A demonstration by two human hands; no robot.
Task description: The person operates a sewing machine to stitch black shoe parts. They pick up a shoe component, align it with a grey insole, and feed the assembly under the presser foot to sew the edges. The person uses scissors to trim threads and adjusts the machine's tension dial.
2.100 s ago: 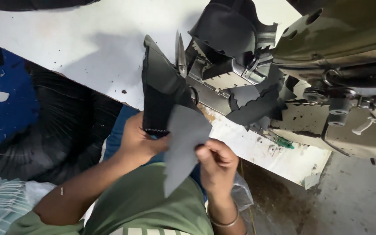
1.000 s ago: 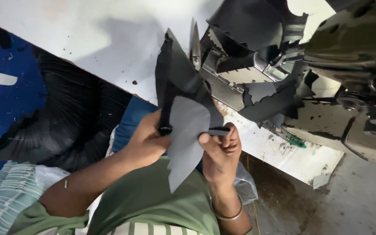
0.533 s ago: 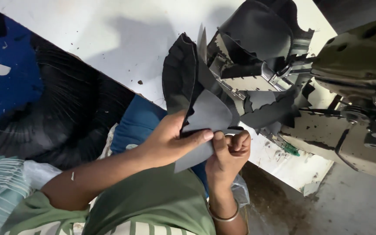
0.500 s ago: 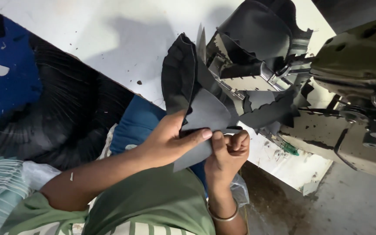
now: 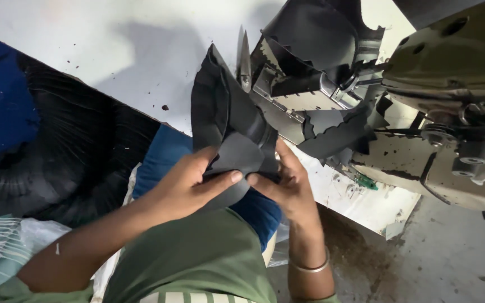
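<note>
Both my hands hold a bundle of dark grey, curved material pieces just in front of the white table. My left hand grips the lower grey piece from the left, thumb pressed across its face. From the right, my right hand pinches the same bundle, with a metal bangle on its wrist. The pieces rise up and fan out above my fingers. I wear green trousers, and a blue cushion lies under the bundle.
A worn sewing machine stands at the right, with black cut pieces stacked beside it. Scissors lie on the table behind the bundle. A black heap and blue cloth lie at the left.
The flat grey piece that hung down has been folded up against the black pieces. My hands have come closer together around the bundle and the camera has drawn nearer.
</note>
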